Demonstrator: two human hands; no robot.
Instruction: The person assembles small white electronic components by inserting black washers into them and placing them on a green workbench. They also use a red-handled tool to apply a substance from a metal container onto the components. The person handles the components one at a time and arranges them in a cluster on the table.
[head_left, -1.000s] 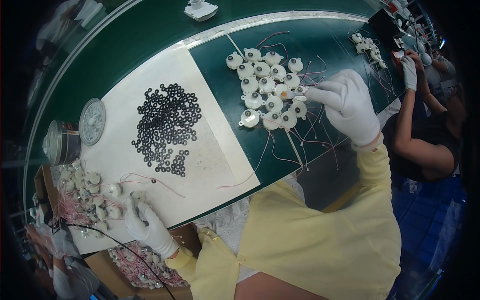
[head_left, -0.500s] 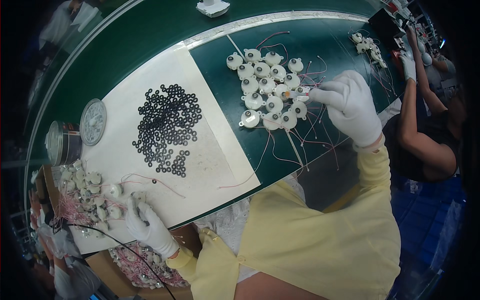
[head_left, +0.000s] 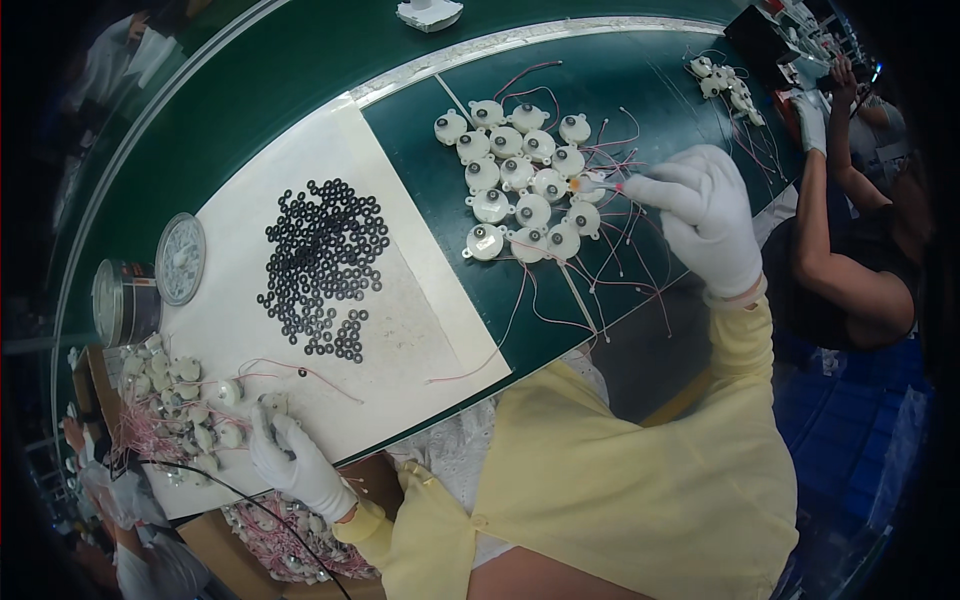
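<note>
My right hand (head_left: 708, 215), in a white glove, pinches a slim pale tool (head_left: 598, 185) with an orange tip; its exact kind is unclear. That tip is at the right edge of one of several white round motors (head_left: 533, 210) laid out in rows, each with a dark ring or hub on top and thin red and white wires. Whether the tip touches it, I cannot tell. At lower left, my gloved left hand (head_left: 295, 468) is closed with a small white round motor (head_left: 275, 402) at its fingertips, beside a pile of similar motors (head_left: 180, 385).
Many black rings (head_left: 325, 255) lie on the white sheet (head_left: 410, 330). A tin (head_left: 128, 302) and a round lid (head_left: 181, 260) stand at left. Below the bench edge is a cardboard box (head_left: 225, 550) of wired parts. A co-worker's gloved hand (head_left: 810, 122) is at far right.
The bench has shifted slightly left in view. The tool's orange tip has moved a little to the right off the middle of a motor. My left hand keeps nearly the same pose.
</note>
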